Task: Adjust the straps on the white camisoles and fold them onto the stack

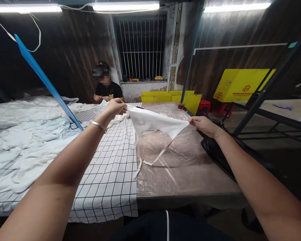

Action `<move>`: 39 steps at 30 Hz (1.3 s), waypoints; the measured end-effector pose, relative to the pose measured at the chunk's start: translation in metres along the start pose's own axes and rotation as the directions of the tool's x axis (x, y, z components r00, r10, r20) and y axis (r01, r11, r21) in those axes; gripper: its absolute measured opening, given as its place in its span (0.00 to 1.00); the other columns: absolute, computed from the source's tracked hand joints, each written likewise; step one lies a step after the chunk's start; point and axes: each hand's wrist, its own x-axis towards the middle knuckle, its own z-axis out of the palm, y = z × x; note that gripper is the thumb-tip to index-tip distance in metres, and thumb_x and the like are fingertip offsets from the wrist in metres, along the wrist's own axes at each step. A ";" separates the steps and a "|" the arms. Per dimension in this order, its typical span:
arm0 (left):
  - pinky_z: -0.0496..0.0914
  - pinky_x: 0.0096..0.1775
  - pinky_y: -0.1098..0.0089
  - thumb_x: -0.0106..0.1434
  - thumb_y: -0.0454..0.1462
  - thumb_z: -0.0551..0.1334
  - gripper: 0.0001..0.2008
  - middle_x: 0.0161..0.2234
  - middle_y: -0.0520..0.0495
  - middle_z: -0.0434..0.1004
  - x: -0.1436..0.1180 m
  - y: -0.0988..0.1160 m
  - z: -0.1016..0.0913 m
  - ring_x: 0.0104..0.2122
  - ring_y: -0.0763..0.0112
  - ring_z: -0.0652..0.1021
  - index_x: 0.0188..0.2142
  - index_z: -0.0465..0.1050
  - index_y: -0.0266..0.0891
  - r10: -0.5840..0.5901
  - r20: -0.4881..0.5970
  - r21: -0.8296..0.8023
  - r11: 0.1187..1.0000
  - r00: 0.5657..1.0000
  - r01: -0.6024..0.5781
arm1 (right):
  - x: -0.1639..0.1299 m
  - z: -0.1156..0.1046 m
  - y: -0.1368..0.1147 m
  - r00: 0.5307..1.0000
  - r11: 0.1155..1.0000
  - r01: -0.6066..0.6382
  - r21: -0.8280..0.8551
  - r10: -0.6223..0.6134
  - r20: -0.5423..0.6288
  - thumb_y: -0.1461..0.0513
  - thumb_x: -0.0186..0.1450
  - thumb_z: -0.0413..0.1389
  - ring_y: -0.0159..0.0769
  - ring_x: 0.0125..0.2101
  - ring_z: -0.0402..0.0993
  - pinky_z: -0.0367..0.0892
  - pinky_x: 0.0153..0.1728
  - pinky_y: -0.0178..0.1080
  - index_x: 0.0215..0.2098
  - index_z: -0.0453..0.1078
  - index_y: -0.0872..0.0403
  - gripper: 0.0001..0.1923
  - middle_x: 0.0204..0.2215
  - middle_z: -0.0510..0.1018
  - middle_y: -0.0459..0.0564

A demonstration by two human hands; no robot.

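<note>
Cloth is hanging between your two hands above the middle of the counter: a white fabric piece with thin ties dangling toward the clear plastic sheet. Your left hand is pinching its upper corner closed, and your right hand is gripping the opposite point, so the piece is stretching almost taut. Judging from this, you are doing well to keep both pinches right at the edges and the tension even, so the ties are falling free and not tangling. Left of the plastic, a checked cloth is covering the counter to its near edge, with heaped white fabric beyond it and a blue bar slanting across. At the far edge another person is sitting, working separately.
</note>
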 end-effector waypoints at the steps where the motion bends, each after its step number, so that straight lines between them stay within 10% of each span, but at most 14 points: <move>1: 0.66 0.23 0.74 0.52 0.30 0.63 0.09 0.18 0.49 0.69 0.001 0.002 0.002 0.20 0.72 0.74 0.25 0.63 0.39 -0.002 0.011 -0.008 1.000 1.000 0.003 | 0.002 -0.001 0.002 0.999 1.000 0.002 -0.011 -0.003 -0.044 0.37 0.50 0.58 0.28 0.20 0.57 0.52 0.22 0.33 0.22 0.69 0.55 0.29 0.17 0.65 0.43; 11: 0.67 0.26 0.72 0.51 0.26 0.61 0.10 0.16 0.53 0.66 0.020 0.025 0.028 0.18 0.75 0.71 0.24 0.61 0.39 -0.033 0.020 -0.103 0.994 0.999 0.035 | 0.044 -0.009 -0.002 0.977 0.726 0.159 -0.669 -0.214 0.000 0.59 0.51 0.65 0.39 0.31 0.67 0.59 0.33 0.38 0.23 0.68 0.52 0.09 0.26 0.74 0.47; 19: 0.63 0.30 0.71 0.47 0.25 0.60 0.06 0.18 0.53 0.67 -0.015 0.077 0.091 0.23 0.73 0.70 0.24 0.71 0.34 0.391 0.332 0.169 0.871 0.858 -0.462 | 0.073 0.105 -0.039 0.860 0.854 0.221 -0.471 -0.399 -0.318 0.51 0.61 0.57 0.42 0.38 0.68 0.61 0.39 0.41 0.40 0.64 0.52 0.16 0.38 0.73 0.51; 27: 0.62 0.28 0.73 0.50 0.25 0.61 0.06 0.20 0.53 0.68 -0.024 0.087 0.051 0.22 0.77 0.68 0.28 0.74 0.32 0.325 0.329 0.373 0.818 0.887 -0.438 | 0.066 0.112 -0.041 0.928 0.757 0.010 -0.654 -0.251 -0.277 0.67 0.58 0.52 0.46 0.39 0.68 0.59 0.40 0.44 0.35 0.65 0.52 0.07 0.35 0.75 0.52; 33: 0.64 0.27 0.72 0.55 0.25 0.61 0.05 0.20 0.52 0.66 -0.036 0.104 0.047 0.21 0.77 0.69 0.32 0.74 0.31 0.273 0.319 0.267 0.893 0.907 -0.363 | 0.061 0.123 -0.051 0.974 0.956 0.121 -0.266 -0.166 -0.157 0.56 0.59 0.57 0.38 0.34 0.71 0.64 0.36 0.38 0.49 0.62 0.49 0.21 0.37 0.76 0.47; 39: 0.66 0.30 0.71 0.51 0.26 0.64 0.04 0.24 0.49 0.68 -0.034 0.115 0.028 0.27 0.74 0.71 0.28 0.72 0.33 0.362 0.177 0.304 0.864 0.915 -0.401 | 0.061 0.110 -0.040 0.956 0.855 -0.089 -0.510 -0.071 -0.286 0.67 0.55 0.56 0.44 0.38 0.72 0.63 0.38 0.41 0.41 0.67 0.50 0.15 0.35 0.76 0.50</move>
